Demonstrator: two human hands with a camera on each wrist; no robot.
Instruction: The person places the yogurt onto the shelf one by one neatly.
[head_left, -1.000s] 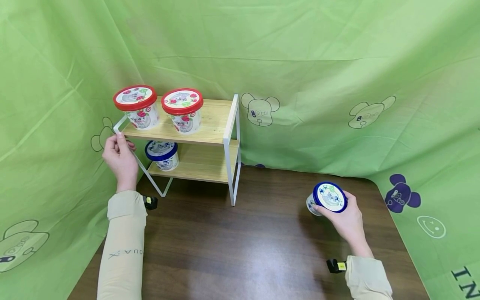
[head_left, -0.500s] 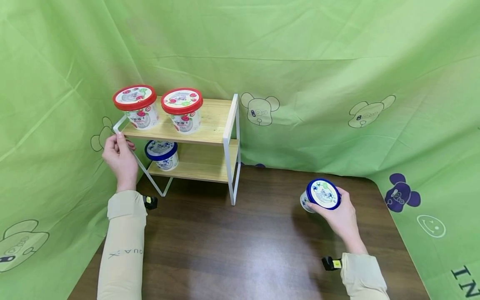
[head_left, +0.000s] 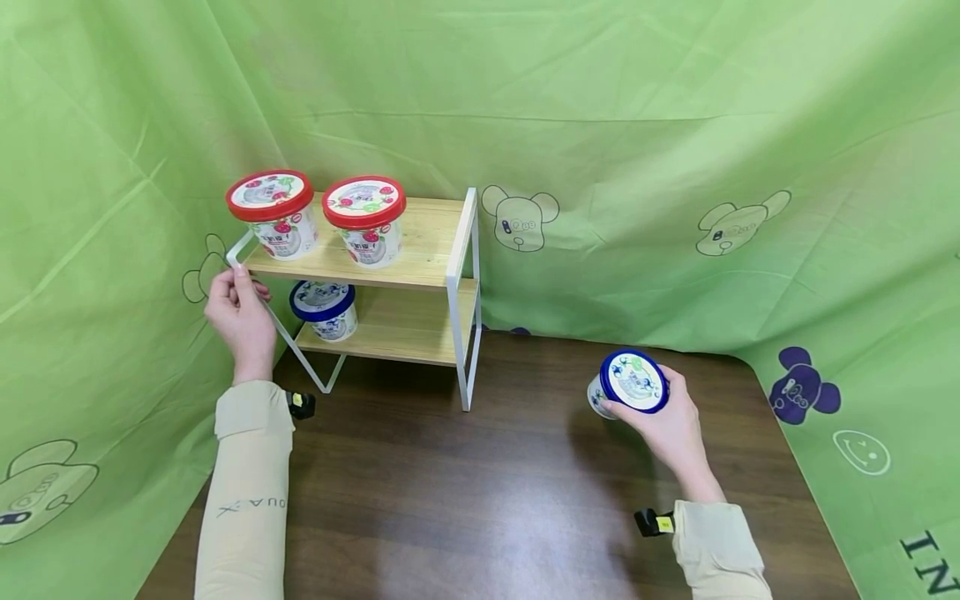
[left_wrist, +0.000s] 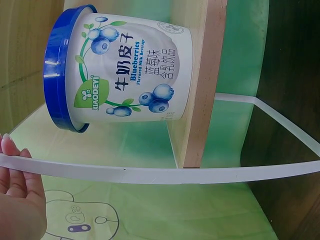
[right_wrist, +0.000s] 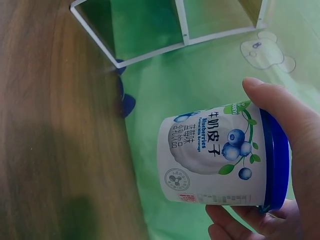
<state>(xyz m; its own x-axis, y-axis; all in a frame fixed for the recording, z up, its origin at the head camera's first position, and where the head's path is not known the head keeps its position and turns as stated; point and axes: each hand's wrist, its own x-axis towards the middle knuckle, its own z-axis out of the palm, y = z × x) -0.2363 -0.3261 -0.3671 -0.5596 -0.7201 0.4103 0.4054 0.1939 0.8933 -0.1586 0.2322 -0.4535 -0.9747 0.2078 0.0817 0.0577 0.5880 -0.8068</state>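
My right hand point(head_left: 670, 423) grips a blue-lidded blueberry milk tub point(right_wrist: 215, 155) around its upper part, thumb on one side and fingers on the other. The tub is tilted and held above the table. At the left, my left hand point(head_left: 242, 315) pinches the white metal frame point(left_wrist: 150, 175) of a two-tier wooden shelf point(head_left: 427, 242) near its upper front corner. Another blue-lidded blueberry tub point(left_wrist: 130, 70) stands on the lower tier at the left. Two red-lidded strawberry tubs point(head_left: 283, 218) point(head_left: 367, 223) stand side by side on the upper tier.
The shelf stands on a dark brown wooden table point(head_left: 465, 500), against a green cloth point(head_left: 637, 167) printed with bear heads. The cloth also hangs along both sides. The shelf's right frame point(head_left: 461, 333) faces the hand with the tub.
My right hand has carried the blueberry tub leftward and slightly away from me, toward the shelf. My left hand has stayed on the frame, and the other tubs have not moved.
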